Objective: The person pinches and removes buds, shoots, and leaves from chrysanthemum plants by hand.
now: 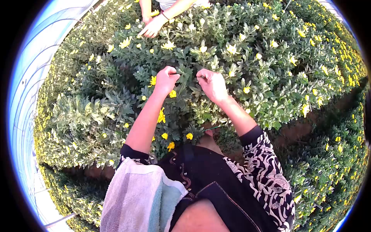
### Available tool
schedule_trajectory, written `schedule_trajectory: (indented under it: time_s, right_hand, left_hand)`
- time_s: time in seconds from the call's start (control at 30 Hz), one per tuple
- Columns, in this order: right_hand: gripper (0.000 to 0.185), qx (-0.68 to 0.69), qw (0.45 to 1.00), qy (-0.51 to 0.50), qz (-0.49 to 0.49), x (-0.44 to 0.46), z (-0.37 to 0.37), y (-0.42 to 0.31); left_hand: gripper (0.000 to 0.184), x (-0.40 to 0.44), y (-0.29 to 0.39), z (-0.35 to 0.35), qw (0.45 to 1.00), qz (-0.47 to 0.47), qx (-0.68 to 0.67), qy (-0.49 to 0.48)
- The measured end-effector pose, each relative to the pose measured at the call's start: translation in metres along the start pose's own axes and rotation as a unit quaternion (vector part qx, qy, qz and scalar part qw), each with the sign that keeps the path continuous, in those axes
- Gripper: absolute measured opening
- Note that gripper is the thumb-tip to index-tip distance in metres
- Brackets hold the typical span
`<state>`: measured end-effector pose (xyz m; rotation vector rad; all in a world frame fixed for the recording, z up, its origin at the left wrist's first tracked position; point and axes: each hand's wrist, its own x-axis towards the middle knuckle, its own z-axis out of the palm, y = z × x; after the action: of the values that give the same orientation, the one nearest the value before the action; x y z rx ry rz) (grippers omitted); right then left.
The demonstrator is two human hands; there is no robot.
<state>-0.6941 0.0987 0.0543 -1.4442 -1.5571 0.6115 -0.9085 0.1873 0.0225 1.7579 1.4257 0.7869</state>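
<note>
My left hand [167, 80] is closed in a pinch above the leafy plants, with thumb and fingertips pressed together. Just across a small gap, my right hand [213, 85] makes a similar pinch, its fingers curled toward the left one. Whatever either pinch holds is too small or hidden to name. Beneath and between them are green, lobed chrysanthemum-like leaves [186, 75]. A yellow flower [153, 81] is beside my left wrist, and another yellow flower [172, 94] sits just below that hand. Pale buds and leaves [232, 73] lie to the right of my right hand.
Opposite, another person's hands [152, 27] reach into the same bed. Dense plants with yellow blooms [301, 34] spread on all sides. A bare soil strip [297, 133] runs at right. A towel [133, 193] hangs by my left arm; a greenhouse wall [29, 96] curves at left.
</note>
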Motion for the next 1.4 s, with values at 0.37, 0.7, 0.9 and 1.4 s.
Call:
schedule_trajectory:
  time_s: [0.37,0.7,0.9,1.4]
  right_hand:
    - [0.042,-0.448,0.842,-0.239,0.180,-0.350,0.009,0.037]
    - [0.026,-0.289,0.846,-0.224,0.389,-0.392,0.067,-0.041]
    - [0.031,-0.274,0.834,-0.190,0.439,-0.399,0.094,-0.031]
    - [0.033,-0.259,0.865,-0.236,0.359,-0.336,0.023,0.002]
  left_hand:
    - [0.016,-0.223,0.029,-0.167,0.916,0.009,-0.306,-0.260]
    - [0.015,-0.294,-0.041,-0.189,0.865,-0.128,-0.349,-0.338]
    - [0.016,-0.307,-0.049,-0.217,0.869,-0.170,-0.318,-0.339]
    - [0.022,-0.355,-0.001,-0.182,0.900,-0.179,-0.350,-0.189]
